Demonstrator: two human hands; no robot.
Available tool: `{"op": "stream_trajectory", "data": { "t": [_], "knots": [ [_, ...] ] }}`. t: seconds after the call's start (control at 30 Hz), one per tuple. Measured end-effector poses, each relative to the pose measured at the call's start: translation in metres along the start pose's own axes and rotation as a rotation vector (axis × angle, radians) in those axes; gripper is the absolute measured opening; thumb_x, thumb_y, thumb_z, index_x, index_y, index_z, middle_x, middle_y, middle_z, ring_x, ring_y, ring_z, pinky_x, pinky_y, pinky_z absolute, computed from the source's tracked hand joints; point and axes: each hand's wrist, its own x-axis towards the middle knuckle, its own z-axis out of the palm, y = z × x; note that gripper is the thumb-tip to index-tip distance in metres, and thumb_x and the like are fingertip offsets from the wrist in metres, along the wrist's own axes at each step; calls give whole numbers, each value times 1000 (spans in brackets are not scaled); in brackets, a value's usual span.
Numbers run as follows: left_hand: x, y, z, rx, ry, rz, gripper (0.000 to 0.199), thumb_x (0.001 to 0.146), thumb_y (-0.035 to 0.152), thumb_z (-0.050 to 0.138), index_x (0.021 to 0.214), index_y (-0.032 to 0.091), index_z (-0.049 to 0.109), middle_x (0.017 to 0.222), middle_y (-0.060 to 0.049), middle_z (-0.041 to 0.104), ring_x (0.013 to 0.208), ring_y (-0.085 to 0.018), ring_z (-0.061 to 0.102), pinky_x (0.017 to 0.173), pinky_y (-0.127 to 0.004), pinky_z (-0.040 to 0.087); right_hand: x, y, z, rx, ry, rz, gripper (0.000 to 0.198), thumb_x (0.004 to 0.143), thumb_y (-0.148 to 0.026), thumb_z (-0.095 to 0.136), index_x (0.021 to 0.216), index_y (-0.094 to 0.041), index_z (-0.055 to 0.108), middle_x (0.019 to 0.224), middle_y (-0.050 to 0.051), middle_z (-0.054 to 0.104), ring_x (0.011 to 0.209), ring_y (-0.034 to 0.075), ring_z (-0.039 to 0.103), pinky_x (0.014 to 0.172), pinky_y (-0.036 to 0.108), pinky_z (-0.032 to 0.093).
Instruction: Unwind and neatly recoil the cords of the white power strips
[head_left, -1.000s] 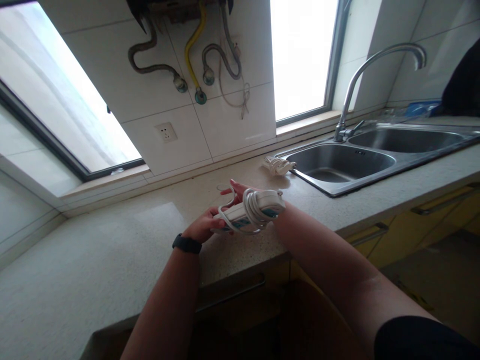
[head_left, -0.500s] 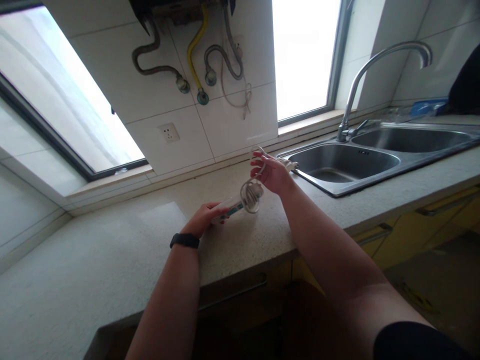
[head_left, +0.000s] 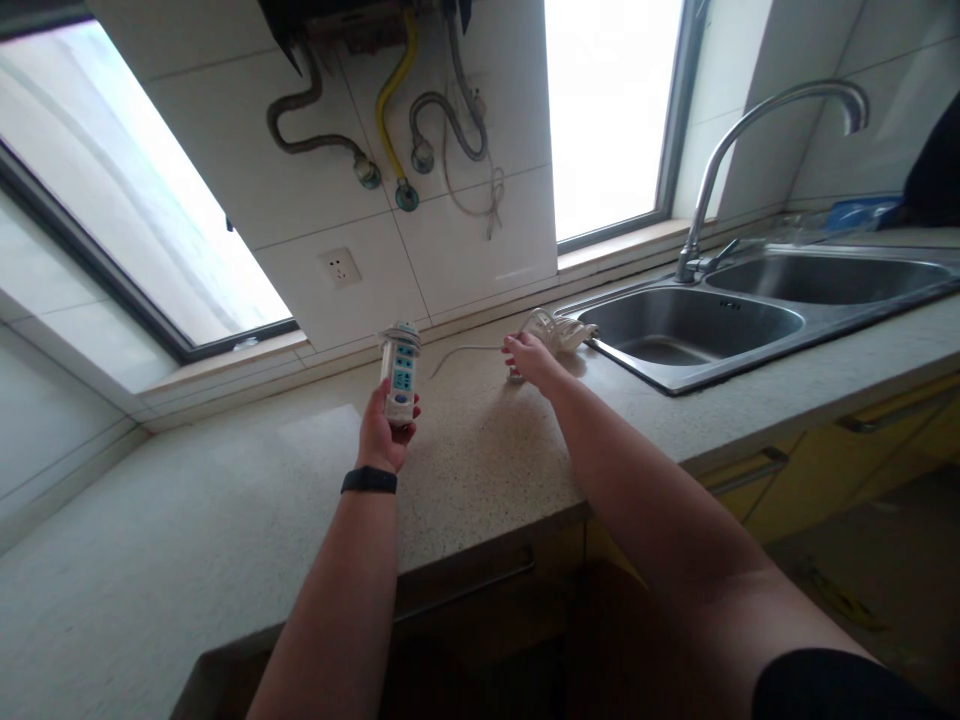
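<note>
Though hands (head_left: 386, 440) (head_left: 532, 360) are apart, both hold (strip (head_left: 403, 372), cord (head_left: 474, 347)).

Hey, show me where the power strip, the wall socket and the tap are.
Power strip (head_left: 403, 375): head view, on its socket face.
Wall socket (head_left: 340, 267): head view, middle of its cover plate.
Tap (head_left: 706, 190): head view, on the rising part of its curved neck.
</note>
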Motion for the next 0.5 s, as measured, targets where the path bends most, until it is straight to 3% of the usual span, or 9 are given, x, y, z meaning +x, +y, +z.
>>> {"op": "stream_trajectory", "data": {
  "t": [0.07,0.13,0.3,0.37,0.5],
  "knots": [
    [-3,2,2,-49,-79,13,58,69,64,71,105,19,68,93,-4,65,65,-11,61,44,-18,41,-2,5,3,-205,-65,39,37,100,-42,47,92,-9,63,93,13,67,58,13,54,50,26,39],
    [-6,2,4,-31,-145,38,58,70,63,72,107,18,68,94,-5,66,65,-11,61,45,-18,42,-4,6,3,-267,-80,51,46,99,-47,47,81,-9,65,81,13,67,55,15,54,49,28,38],
    [-14,-3,8,128,-315,131,60,76,59,68,114,12,67,95,-11,69,66,-14,65,48,-18,44,-17,-7,2,-414,-96,-1,44,100,-47,45,81,-11,61,67,9,60,49,13,47,47,28,33],
    [-17,-5,8,217,-403,159,60,77,56,68,115,9,67,94,-13,70,66,-15,65,49,-18,43,-25,-16,2,-304,-119,66,33,101,-42,44,94,-12,54,62,5,54,45,13,44,44,28,32],
    [-22,-7,7,380,-646,121,52,76,49,71,106,7,70,91,-14,70,69,-15,65,58,-20,48,-35,-30,0,143,-150,129,15,98,-27,50,109,-16,48,81,5,60,57,14,55,49,27,42]
  ]
}}
